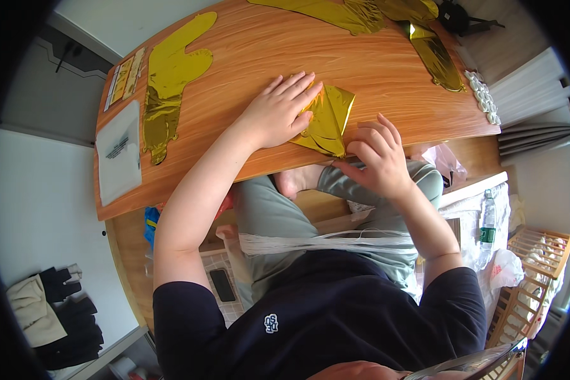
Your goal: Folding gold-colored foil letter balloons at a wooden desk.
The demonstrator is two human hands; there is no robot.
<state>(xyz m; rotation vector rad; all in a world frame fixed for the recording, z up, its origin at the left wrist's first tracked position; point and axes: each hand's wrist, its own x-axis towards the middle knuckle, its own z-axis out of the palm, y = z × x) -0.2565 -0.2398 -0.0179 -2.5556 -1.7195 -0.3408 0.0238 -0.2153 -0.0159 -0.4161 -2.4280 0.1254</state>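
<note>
A folded, flat gold foil balloon lies near the front edge of the wooden table. My left hand rests flat on its left part, fingers stretched out and covering some of the foil. At the balloon's near corner is my right hand, its fingers loosely bent and apart. Thumb and forefinger sit on either side of that corner with a gap between them; whether they touch the foil I cannot tell.
Another flat gold foil balloon lies on the table's left, near a clear plastic packet. More gold foil lies at the far right, by a row of white bundles. White strings stretch across my lap. A phone lies lower left.
</note>
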